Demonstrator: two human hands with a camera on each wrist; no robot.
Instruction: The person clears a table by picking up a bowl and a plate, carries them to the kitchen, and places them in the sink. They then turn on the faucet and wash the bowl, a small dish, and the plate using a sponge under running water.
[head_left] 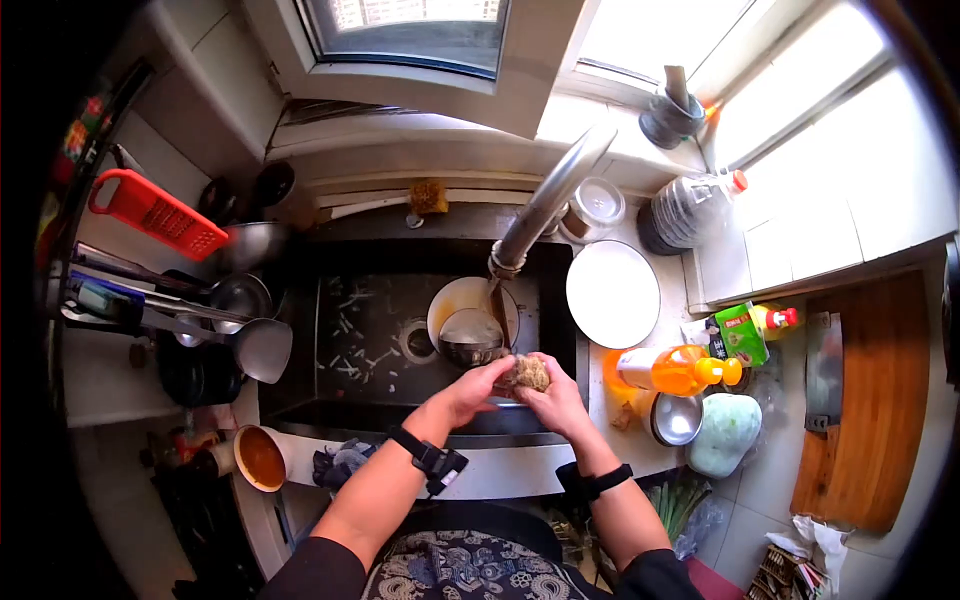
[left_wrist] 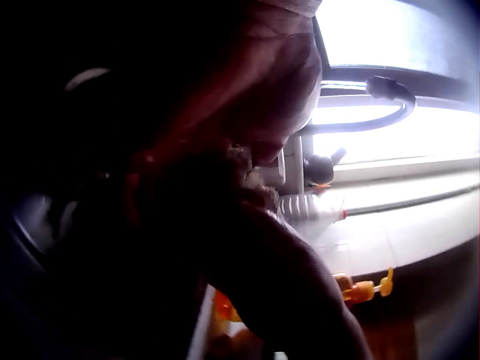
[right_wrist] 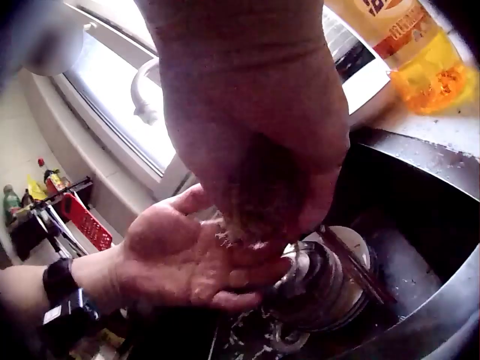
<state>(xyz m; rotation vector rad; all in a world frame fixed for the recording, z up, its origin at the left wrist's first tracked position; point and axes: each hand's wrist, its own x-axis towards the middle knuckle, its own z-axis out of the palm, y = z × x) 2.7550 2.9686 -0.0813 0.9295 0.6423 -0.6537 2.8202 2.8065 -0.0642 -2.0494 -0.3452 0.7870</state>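
Note:
Over the front edge of the dark sink (head_left: 340,395), my two hands meet around a tan, fibrous scrubber (head_left: 531,374). My right hand (head_left: 560,400) grips it from above in the right wrist view. Beneath it lies my left hand (right_wrist: 180,255), palm up with fingers extended, touching the scrubber's underside. The left wrist view is mostly dark. Just beyond the hands, a metal bowl (head_left: 471,337) rests in a white bowl (head_left: 440,312) under the faucet (head_left: 540,205). A pair of brown chopsticks (right_wrist: 352,259) leans on the stacked dishes. Pale scraps (head_left: 350,350) litter the sink floor.
Right of the sink are a white plate (head_left: 613,295), an orange detergent bottle (head_left: 660,370), another metal bowl (head_left: 677,419) and a pale green melon (head_left: 727,436). On the left hang ladles and a spatula (head_left: 264,350); a pot with orange contents (head_left: 262,458) stands nearer.

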